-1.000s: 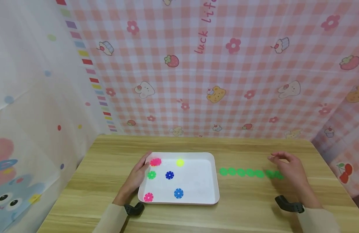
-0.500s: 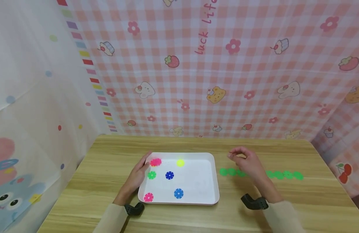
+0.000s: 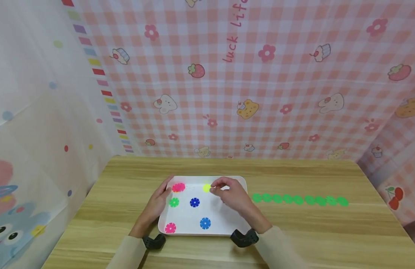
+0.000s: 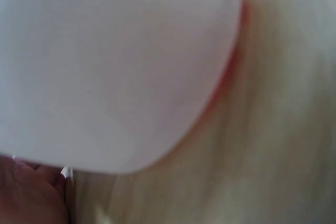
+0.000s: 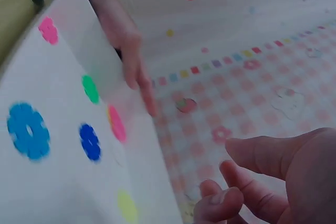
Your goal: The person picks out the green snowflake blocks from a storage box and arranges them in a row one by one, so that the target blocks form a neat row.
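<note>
My left hand (image 3: 159,200) grips the left side of a white tray (image 3: 180,231), thumb at the rim and fingers along the outer wall. Slotted plastic snowflake discs lie inside it: a yellow disc (image 3: 206,188), a dark blue disc (image 3: 194,202), a light blue disc (image 3: 205,223), a green disc (image 3: 174,202), a pink disc (image 3: 170,228) and overlapping pink pieces (image 3: 178,187). Over the tray's right half is my right hand (image 3: 233,196), fingertips right at the yellow disc. In the right wrist view, its thumb and bent fingers (image 5: 257,153) stand apart with nothing between them.
Several green discs (image 3: 297,200) form a row on the wooden table (image 3: 315,231), right of the tray. A pink checked cloth (image 3: 207,93) hangs behind the table. White patterned cloth (image 3: 36,97) hangs at the left. Each wrist wears a black device (image 3: 244,238).
My right hand has moved left from above the green row to over the tray at the yellow disc. The left hand and the tray stay in place.
</note>
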Tool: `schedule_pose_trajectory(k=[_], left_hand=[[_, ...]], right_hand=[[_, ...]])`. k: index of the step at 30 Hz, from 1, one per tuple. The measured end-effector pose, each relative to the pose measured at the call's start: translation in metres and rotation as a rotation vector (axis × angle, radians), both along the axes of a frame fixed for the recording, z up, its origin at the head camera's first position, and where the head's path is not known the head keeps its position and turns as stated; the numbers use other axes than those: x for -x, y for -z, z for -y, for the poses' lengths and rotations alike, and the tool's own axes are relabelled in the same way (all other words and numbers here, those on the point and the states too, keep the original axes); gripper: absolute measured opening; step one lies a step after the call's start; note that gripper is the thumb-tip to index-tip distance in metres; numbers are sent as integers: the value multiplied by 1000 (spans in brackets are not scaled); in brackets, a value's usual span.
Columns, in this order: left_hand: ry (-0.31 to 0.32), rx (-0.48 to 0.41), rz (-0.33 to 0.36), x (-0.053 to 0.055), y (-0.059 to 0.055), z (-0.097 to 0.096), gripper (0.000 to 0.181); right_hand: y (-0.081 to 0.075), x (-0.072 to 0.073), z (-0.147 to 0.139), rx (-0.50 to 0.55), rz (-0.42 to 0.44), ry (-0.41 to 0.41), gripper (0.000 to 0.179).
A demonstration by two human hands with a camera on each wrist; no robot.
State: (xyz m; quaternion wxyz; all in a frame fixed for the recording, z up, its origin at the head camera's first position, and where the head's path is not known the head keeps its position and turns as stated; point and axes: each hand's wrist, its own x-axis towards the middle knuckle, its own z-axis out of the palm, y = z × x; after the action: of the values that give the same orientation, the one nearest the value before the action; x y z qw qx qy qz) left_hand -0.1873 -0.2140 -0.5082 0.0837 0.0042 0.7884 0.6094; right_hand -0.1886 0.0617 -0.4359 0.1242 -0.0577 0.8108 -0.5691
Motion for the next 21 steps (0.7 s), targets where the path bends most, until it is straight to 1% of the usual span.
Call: schedule_pose_trajectory(k=[2, 5, 8, 9, 16, 19, 21], left_hand=[[-2, 0, -9, 1, 1, 0, 49], [-6, 20, -49, 3, 2, 1, 49], [-7, 47, -99, 4, 2, 1, 49], [-8, 50, -104, 5, 1, 0, 48], [-3, 55, -103, 5, 1, 1, 48], [-1, 43, -107, 4, 1, 1, 48], [4, 35, -108, 4, 1, 1, 48]], right_hand=[[6, -1, 14, -9, 6, -46, 11], [14, -2, 34, -27, 27, -102, 14], [20, -4, 52, -59, 55, -133, 16], [21, -5, 58, -75, 63, -138, 17], [29, -8, 90, -146, 133, -118, 25], [32, -8, 100, -151, 141, -110, 28], [35, -7, 104, -144, 131, -107, 29]])
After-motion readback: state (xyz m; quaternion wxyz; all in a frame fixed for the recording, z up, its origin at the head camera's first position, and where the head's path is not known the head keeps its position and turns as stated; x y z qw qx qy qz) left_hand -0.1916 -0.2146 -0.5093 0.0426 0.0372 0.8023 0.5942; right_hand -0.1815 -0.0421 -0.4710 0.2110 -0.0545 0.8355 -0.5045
